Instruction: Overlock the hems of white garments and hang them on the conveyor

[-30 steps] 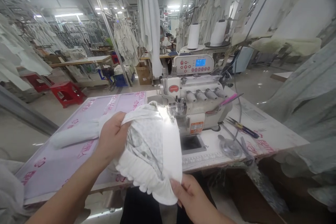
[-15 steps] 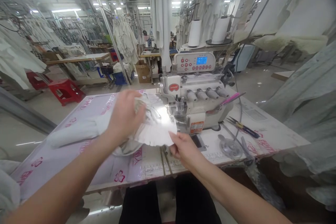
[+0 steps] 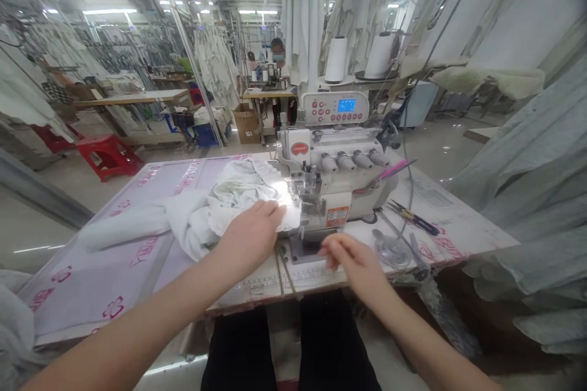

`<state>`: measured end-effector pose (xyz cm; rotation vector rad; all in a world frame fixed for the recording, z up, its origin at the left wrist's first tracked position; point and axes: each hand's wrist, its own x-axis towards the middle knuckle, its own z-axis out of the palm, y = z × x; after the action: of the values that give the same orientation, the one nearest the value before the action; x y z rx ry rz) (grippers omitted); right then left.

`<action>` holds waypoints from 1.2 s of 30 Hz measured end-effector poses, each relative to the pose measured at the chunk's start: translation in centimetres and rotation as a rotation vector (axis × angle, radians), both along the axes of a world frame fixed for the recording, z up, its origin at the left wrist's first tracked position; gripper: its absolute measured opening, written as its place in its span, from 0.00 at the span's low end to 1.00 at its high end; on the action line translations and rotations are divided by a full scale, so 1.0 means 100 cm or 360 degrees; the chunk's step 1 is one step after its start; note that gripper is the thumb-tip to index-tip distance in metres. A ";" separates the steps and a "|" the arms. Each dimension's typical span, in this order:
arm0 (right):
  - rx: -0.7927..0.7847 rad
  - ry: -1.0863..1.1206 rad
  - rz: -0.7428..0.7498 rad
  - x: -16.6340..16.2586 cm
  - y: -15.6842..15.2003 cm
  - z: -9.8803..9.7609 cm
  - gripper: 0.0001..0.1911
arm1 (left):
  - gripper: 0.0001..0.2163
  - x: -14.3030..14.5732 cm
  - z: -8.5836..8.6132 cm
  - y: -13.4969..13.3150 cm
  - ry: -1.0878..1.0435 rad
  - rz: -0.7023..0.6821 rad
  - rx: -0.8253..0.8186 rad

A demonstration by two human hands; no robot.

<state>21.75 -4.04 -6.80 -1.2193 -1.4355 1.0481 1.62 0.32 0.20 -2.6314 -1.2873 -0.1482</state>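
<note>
A pale, crumpled garment (image 3: 192,220) lies on the table, with its ruffled white edge under the lit needle area of an overlock sewing machine (image 3: 316,159). My left hand (image 3: 257,226) is on that edge, just left of the presser foot, with its fingers bent and pressed together on the cloth. The fingertips are partly hidden. My right hand (image 3: 355,259) is off the garment, in front of the machine's lower metal plate. Its fingers are loosely curled and slightly apart, and nothing shows between them.
Thread snips (image 3: 415,218) and a clear round plastic piece (image 3: 392,248) lie right of the machine. Pink-handled tweezers (image 3: 389,171) rest against its front. White thread cones (image 3: 337,60) stand behind. A red stool (image 3: 109,156) is at left. A masked person (image 3: 277,55) sits farther back.
My right hand has let go of the cloth edge and moved right and down. My left hand has come down and right onto the garment's edge by the needle.
</note>
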 end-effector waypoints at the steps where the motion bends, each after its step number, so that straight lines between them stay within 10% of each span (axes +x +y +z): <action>1: 0.0114 -0.0258 -0.0176 0.023 0.003 -0.005 0.12 | 0.18 0.001 0.002 0.003 0.0038 0.0017 -0.0016; 6: 0.0038 -0.1928 -0.0778 0.137 0.037 -0.029 0.19 | 0.10 0.016 0.010 0.039 0.0200 0.0292 -0.0077; 14: -0.0201 -0.2179 -0.0606 0.184 0.044 -0.029 0.13 | 0.13 -0.020 0.018 0.037 0.0194 0.0588 -0.0062; 25: 0.0362 -0.1682 -0.0100 0.016 -0.010 0.055 0.20 | 0.24 -0.027 -0.004 -0.015 0.0087 0.0487 0.0046; 36: 0.0779 -0.2077 -0.0175 -0.047 0.024 0.050 0.16 | 0.26 -0.034 -0.010 -0.036 -0.0017 0.0438 0.0014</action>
<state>17.07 -1.61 -1.80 -1.6195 -2.3197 -0.3680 -1.76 -3.31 -0.83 -2.4172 -1.6297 -0.1241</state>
